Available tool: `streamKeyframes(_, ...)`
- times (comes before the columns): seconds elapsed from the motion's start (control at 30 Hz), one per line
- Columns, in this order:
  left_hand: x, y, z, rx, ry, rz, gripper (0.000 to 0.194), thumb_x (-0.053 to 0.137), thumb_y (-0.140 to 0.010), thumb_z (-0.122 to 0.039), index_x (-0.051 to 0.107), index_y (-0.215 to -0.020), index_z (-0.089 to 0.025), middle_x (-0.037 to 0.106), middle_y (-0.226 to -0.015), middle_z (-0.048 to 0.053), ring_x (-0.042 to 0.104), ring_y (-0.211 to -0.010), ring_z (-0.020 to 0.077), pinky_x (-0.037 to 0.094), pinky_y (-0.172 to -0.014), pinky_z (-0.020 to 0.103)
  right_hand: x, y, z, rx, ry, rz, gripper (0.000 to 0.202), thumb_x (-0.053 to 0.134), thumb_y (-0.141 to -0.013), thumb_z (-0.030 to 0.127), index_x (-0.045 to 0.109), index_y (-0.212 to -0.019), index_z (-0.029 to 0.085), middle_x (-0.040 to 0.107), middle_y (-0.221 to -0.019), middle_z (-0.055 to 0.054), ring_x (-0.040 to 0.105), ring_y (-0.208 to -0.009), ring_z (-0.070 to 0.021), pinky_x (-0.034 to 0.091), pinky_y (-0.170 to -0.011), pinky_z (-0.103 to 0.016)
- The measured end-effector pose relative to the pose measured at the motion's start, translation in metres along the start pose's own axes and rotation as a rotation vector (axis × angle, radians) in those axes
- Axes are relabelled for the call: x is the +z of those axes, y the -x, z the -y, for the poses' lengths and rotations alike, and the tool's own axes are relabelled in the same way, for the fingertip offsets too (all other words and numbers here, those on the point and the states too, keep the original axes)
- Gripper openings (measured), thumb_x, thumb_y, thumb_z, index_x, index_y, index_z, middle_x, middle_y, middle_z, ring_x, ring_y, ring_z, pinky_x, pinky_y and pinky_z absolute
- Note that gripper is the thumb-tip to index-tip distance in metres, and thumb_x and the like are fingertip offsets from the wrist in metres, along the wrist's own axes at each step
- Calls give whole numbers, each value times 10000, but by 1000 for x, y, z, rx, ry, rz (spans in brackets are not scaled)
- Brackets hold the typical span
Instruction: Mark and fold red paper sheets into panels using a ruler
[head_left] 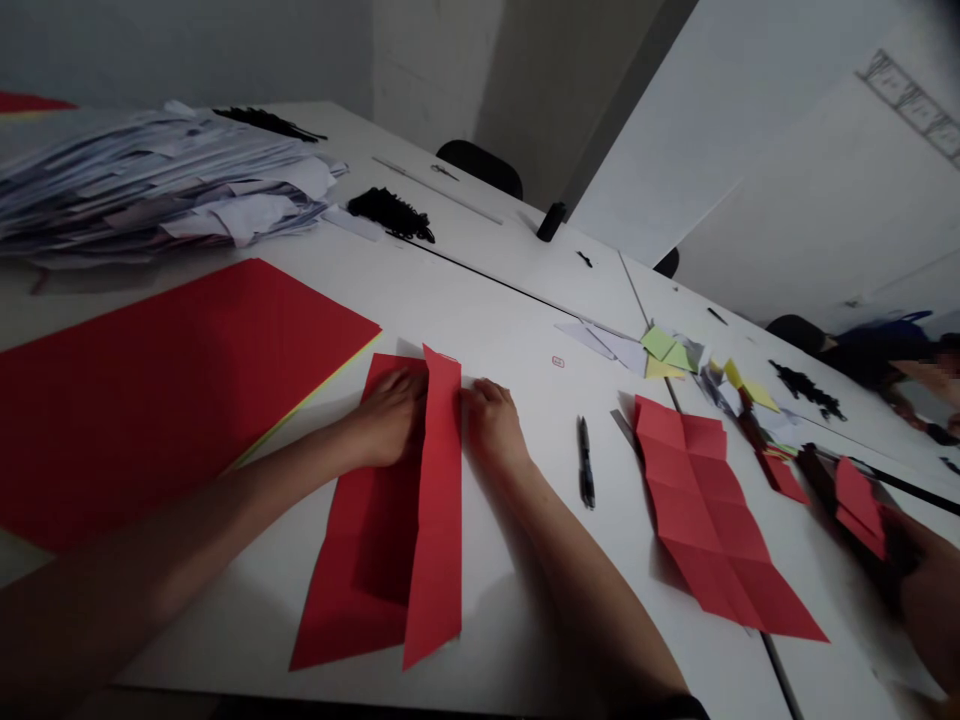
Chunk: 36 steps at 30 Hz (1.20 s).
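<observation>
A sheet of red paper lies in front of me, its right part folded up into a long flap standing over the left part. My left hand is inside the fold, fingers bent against the paper, with the fingertips partly hidden behind the flap. At the fold's right edge, my right hand is closed, its thumb side against the paper. A black pen lies to the right of that hand. Left of my hands is a stack of large red sheets with a yellow edge showing.
A creased red sheet lies to the right. Farther right, another person's hand is near folded red paper. White papers are piled at the back left. Black cord, paper scraps and a black cylinder stand or lie beyond.
</observation>
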<state>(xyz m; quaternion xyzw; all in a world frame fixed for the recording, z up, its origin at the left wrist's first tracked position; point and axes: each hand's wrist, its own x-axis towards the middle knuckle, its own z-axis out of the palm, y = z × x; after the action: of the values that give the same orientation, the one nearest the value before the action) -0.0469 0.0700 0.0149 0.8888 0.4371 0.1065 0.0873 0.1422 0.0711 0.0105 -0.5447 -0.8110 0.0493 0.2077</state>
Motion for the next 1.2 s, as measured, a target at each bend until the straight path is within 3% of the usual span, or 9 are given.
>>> streamKeyframes(0.13, 1, 0, 1, 9, -6, 2, 497, 522, -828, -198, 491, -1318, -121, 498, -1319, 166, 382, -1281, 327, 191, -1130, 503, 3, 3, 0, -7, 5, -15, 335, 415, -906, 129, 666, -1108, 222, 637, -1180, -97, 529, -1171, -250, 359, -1015, -429)
streamKeyframes(0.33, -2, 0, -2, -13, -7, 13, 482, 473, -870, -205, 479, -1345, -122, 482, -1337, 171, 406, -1263, 324, 196, -1131, 509, 0, 12, 1, -55, 17, 12, 271, 437, -920, 137, 661, -1060, 199, 664, -1143, -89, 551, -1129, -228, 396, -955, -360)
streamKeyframes(0.6, 2, -3, 2, -39, -6, 62, 495, 466, -836, -150, 517, -1327, -164, 479, -1384, 147, 368, -1334, 324, 157, -1155, 508, -6, 39, 4, -71, 19, 46, 363, 402, -926, 83, 627, -1190, 190, 626, -1274, -110, 501, -1251, -248, 397, -1031, -425)
streamKeyframes(0.77, 4, -1, 4, -44, 14, 47, 525, 454, -840, -179, 493, -1363, -210, 521, -1346, 131, 415, -1301, 314, 181, -1142, 514, -9, 65, 8, -121, -10, 33, 356, 425, -906, 91, 628, -1191, 160, 633, -1264, -126, 523, -1243, -288, 379, -1073, -497)
streamKeyframes(0.93, 7, -1, 7, -10, -23, 20, 568, 518, -800, -223, 482, -1366, -200, 473, -1390, 151, 382, -1324, 345, 184, -1136, 540, -17, 96, 12, -160, -34, 76, 391, 452, -885, 88, 618, -1229, 172, 598, -1319, -143, 492, -1294, -308, 376, -1101, -531)
streamKeyframes(1.2, 0, -3, 3, 4, 9, 19, 447, 544, -797, -264, 588, -1234, -176, 542, -1270, 154, 433, -1273, 353, 220, -1124, 549, -36, 173, 21, -259, -65, 54, 474, 444, -908, 94, 517, -1358, 222, 584, -1345, -145, 456, -1341, -287, 421, -1091, -543)
